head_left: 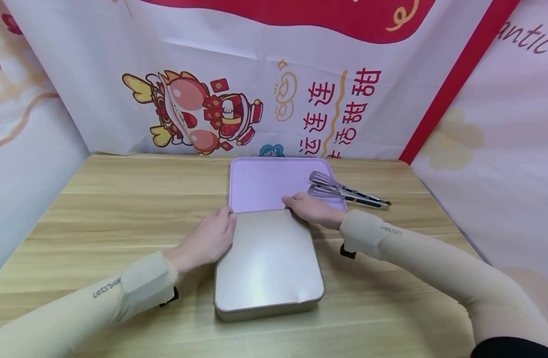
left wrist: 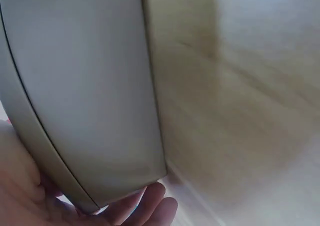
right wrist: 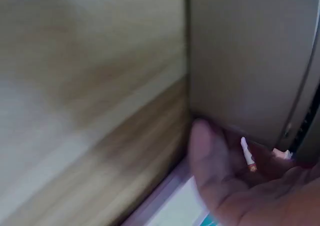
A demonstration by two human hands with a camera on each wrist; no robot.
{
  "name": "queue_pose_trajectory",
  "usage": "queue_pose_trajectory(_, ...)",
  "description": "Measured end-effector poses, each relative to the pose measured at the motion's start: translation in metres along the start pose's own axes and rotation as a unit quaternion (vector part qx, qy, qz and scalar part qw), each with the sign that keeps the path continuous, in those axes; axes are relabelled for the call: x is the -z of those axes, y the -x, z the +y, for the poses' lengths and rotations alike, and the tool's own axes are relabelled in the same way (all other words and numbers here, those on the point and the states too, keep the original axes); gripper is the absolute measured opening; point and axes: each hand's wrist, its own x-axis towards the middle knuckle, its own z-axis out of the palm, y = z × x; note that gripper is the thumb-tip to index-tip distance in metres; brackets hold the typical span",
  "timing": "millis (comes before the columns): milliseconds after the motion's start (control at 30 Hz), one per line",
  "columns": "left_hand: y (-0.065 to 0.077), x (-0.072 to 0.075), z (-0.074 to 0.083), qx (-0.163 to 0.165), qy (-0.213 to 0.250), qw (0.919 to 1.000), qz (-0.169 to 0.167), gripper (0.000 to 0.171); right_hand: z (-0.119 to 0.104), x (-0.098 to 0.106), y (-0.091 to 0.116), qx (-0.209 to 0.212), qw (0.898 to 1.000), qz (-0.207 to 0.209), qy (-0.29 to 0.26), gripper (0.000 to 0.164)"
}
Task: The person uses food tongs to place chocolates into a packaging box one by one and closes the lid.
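A flat rectangular metal tin [head_left: 269, 263] with rounded corners and a silvery-gold lid lies before me, its long side running away from me. My left hand [head_left: 209, 238] grips its far left corner. At the far right corner, my right hand [head_left: 312, 208] holds the far edge, thumb lying toward the middle. In the left wrist view, the left fingers [left wrist: 152, 196] curl round the end of the tin [left wrist: 85, 85], and a thin lid seam runs along its side. The right wrist view shows the right fingers [right wrist: 202, 146] bent against the tin's end [right wrist: 245, 50].
A lilac tray [head_left: 265, 181] lies just beyond the tin, against the backdrop. Metal tongs with black grips [head_left: 345, 191] rest with their slotted heads on the tray's right side. A printed cloth [head_left: 238, 44] hangs behind the wooden table [head_left: 144, 199].
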Motion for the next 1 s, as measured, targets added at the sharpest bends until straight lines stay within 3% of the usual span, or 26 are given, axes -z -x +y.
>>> queue_pose_trajectory(133, -0.003, -0.007, 0.005, -0.002, -0.011, 0.9999, -0.004, 0.034, -0.003, -0.013, -0.004, -0.043, 0.998, 0.044, 0.009, 0.051)
queue_pose_trajectory(300, -0.003, -0.013, 0.006, -0.001, -0.023, 0.9997, 0.012, 0.035, -0.001, -0.025, -0.007, -0.065, 0.993, 0.094, -0.014, 0.047)
queue_pose_trajectory(767, -0.007, -0.009, 0.005, 0.010, -0.022, 0.9995, 0.019, 0.035, -0.001, -0.023, -0.017, -0.008, 0.987, 0.161, -0.005, 0.050)
queue_pose_trajectory(1000, -0.004, -0.015, 0.005, 0.008, -0.034, 0.9993, 0.012, 0.032, 0.005, -0.030, -0.012, 0.004, 0.989, 0.147, 0.033, 0.051)
